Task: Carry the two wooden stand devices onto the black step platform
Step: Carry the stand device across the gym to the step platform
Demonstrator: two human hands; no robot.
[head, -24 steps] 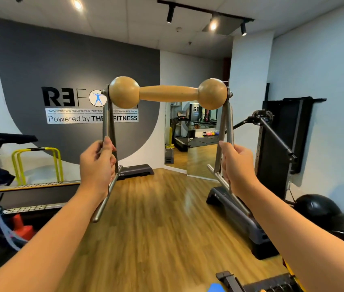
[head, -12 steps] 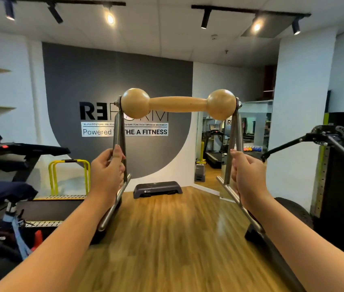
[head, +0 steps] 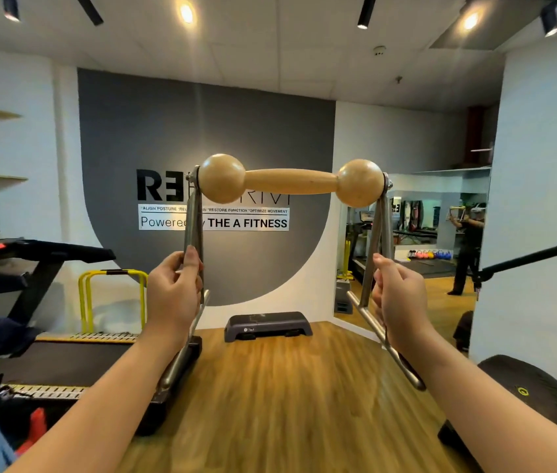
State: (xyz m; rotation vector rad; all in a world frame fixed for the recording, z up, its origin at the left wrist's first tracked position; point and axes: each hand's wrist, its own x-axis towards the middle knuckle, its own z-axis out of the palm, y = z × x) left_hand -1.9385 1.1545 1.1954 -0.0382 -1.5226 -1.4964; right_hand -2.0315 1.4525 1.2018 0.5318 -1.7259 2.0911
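One wooden stand device [head: 290, 180] aloft; both hands, left [head: 171, 295] and right [head: 401, 298], grip its metal legs. One black step platform [head: 267, 325] ahead.

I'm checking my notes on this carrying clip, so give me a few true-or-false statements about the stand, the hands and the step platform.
1. Both hands grip the stand's metal legs: left hand, right hand. True.
2. The wooden stand device rests on the black step platform. False: it is held in the air, and the platform lies ahead by the wall.
3. The wooden roller has a ball at each end. True.
4. The yellow rails are to the right of the platform. False: they are to its left.
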